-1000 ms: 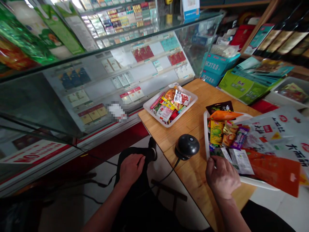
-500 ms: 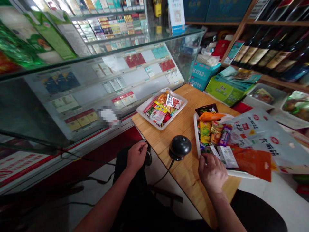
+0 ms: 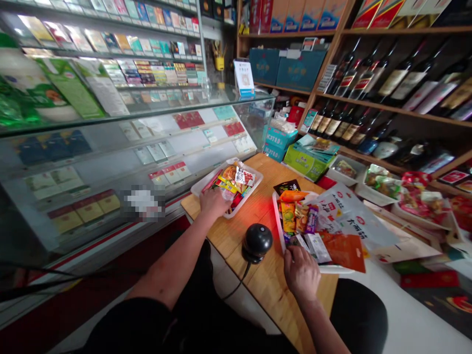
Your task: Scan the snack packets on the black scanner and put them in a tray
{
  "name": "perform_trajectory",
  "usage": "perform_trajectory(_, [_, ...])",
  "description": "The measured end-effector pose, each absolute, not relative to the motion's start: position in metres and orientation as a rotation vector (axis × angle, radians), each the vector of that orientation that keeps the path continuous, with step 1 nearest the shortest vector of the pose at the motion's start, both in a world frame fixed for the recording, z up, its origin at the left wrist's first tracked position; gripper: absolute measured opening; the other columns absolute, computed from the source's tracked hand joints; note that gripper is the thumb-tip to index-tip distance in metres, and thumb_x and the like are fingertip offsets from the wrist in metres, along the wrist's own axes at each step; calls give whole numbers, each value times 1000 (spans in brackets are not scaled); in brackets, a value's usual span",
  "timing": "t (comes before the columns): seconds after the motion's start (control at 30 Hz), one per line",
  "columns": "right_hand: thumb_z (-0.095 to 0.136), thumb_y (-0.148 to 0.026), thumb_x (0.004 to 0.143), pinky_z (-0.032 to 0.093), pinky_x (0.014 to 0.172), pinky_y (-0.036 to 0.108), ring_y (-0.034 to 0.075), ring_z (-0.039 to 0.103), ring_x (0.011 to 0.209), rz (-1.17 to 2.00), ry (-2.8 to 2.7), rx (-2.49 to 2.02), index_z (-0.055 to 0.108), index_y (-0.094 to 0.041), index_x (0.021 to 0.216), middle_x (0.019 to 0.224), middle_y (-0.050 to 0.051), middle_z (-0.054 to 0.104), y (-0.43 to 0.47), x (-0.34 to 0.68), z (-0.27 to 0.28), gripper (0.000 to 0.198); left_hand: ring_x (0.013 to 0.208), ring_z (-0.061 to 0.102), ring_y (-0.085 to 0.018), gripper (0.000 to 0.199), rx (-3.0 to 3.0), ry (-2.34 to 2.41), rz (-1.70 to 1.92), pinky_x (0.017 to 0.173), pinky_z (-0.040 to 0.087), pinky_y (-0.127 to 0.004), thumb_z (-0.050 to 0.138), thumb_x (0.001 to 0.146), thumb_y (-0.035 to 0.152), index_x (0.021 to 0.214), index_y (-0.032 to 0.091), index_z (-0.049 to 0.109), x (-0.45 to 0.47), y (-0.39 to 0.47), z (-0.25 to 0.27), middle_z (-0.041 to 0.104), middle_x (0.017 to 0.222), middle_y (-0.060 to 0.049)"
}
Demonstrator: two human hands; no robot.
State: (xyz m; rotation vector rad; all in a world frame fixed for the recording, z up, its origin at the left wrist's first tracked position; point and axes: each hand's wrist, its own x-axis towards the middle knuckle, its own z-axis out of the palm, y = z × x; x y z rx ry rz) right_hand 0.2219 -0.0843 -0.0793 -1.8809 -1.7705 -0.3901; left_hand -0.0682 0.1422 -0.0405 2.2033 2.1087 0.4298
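My left hand [image 3: 216,201] reaches over the near edge of a white plastic tray [image 3: 198,188] of mixed snack packets [image 3: 236,182]. Its fingers are bent down among the packets, and their tips are hidden. At the near left corner of a second white tray [image 3: 277,219] rests my right hand [image 3: 302,273], fingers curled; whether anything is in them is hidden. This tray holds small packets such as a yellow one [image 3: 288,216] and a purple one [image 3: 311,219]. Between the trays stands a black domed scanner [image 3: 258,239] with a cable.
Both trays stand on a wooden table [image 3: 273,290]. A glass display counter [image 3: 147,147] runs along the left. Large grey snack bags [image 3: 350,216] overlap the right tray. Green boxes [image 3: 308,160], bins of packets [image 3: 379,184] and bottle shelves [image 3: 383,98] lie beyond.
My left hand has moved forward from beside the table's edge onto the left tray's packets. The right hand stays at its tray. The view has tilted up, and red light now shows on the table.
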Motion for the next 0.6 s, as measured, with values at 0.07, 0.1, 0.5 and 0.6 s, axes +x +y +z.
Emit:
perform_trajectory(0.07, [52, -32, 99, 39, 74, 34, 23, 60, 78, -384, -1765, -1888, 64, -19, 91, 84, 8, 66, -84, 222, -80, 20, 117, 57, -42, 87, 2194, 2137, 281, 103, 39, -53, 74, 65, 70, 127, 11, 60, -66, 153, -49, 66, 118, -24])
perform_trajectory(0.1, [52, -32, 99, 39, 75, 34, 23, 60, 79, -381, -1761, -1895, 64, -19, 92, 84, 8, 66, -84, 222, -80, 20, 117, 57, -42, 92, 2190, 2146, 232, 103, 39, -53, 76, 60, 70, 128, 11, 60, -64, 156, -52, 65, 120, -25])
perform_trajectory(0.5, [54, -35, 98, 41, 76, 34, 22, 62, 81, -278, -1716, -1929, 65, -19, 92, 86, 7, 66, -91, 227, -75, 21, 103, 65, -38, 47, 2224, 2143, 303, 84, 49, -45, 52, 86, 45, 113, 10, 66, -69, 125, -3, 69, 108, -25])
perform_trajectory(0.6, [54, -32, 97, 44, 74, 34, 22, 63, 82, -139, -1667, -1869, 66, -19, 94, 89, 7, 67, -88, 231, -70, 18, 99, 67, -36, 50, 2071, 2019, 453, 79, 49, -41, 46, 90, 51, 112, 11, 67, -84, 106, 15, 70, 108, -22])
